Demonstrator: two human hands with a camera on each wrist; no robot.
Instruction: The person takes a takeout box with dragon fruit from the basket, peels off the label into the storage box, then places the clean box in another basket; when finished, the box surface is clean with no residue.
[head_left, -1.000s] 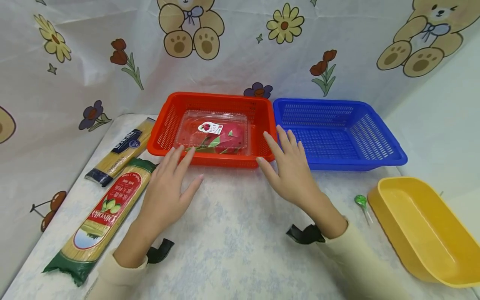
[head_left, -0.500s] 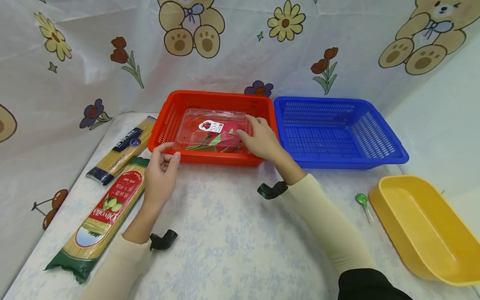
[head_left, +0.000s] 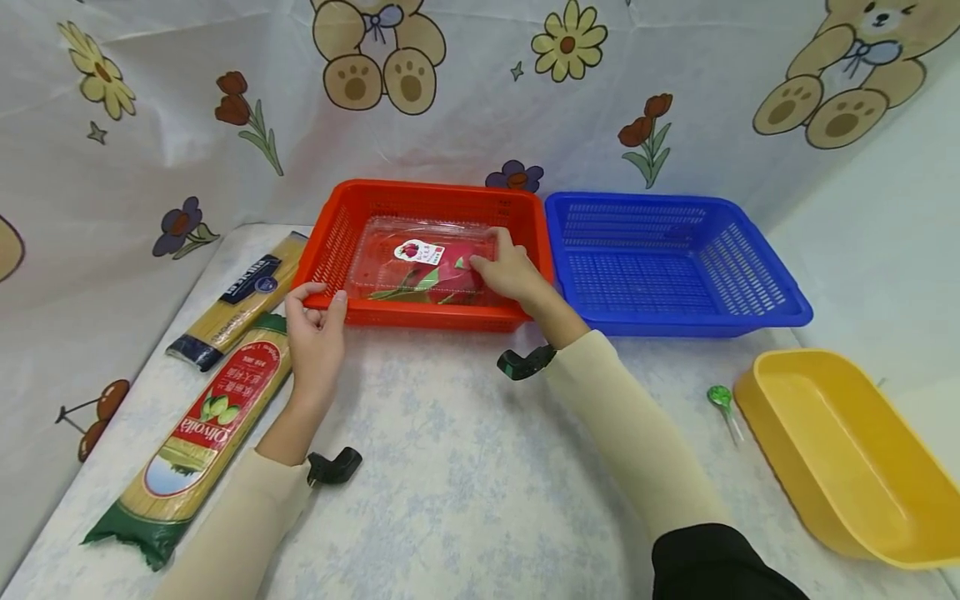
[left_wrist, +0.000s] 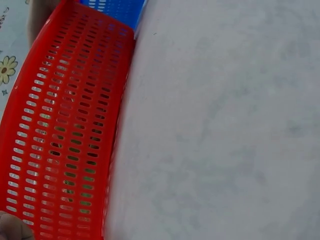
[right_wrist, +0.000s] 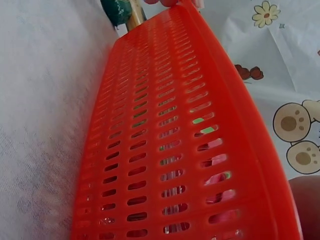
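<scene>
A red plastic basket (head_left: pixel 420 313) stands at the back middle. Inside it lies a clear plastic fruit box (head_left: pixel 372 254) with a white label; pink dragon fruit (head_left: pixel 452 283) with green tips shows through the lid. My left hand (head_left: pixel 315 337) grips the basket's rim at the front left corner, fingers bent over it. At the right end of the box, my right hand (head_left: pixel 517 273) reaches over the front rim and pinches the box, thumb on top; its other fingertips are hidden. Both wrist views mostly show the slotted wall of the basket (left_wrist: pixel 65 110).
A blue basket (head_left: pixel 675 321) stands beside the red one on the right. Two packs of spaghetti, one green-ended (head_left: pixel 198 450) and one blue-ended (head_left: pixel 240 300), lie at left. Near a yellow tub (head_left: pixel 795 442) at right lies a green lollipop (head_left: pixel 720 396).
Both hands were spread in front of the red basket. The left hand has moved onto its rim at the front left, and the right hand has reached in to the fruit box.
</scene>
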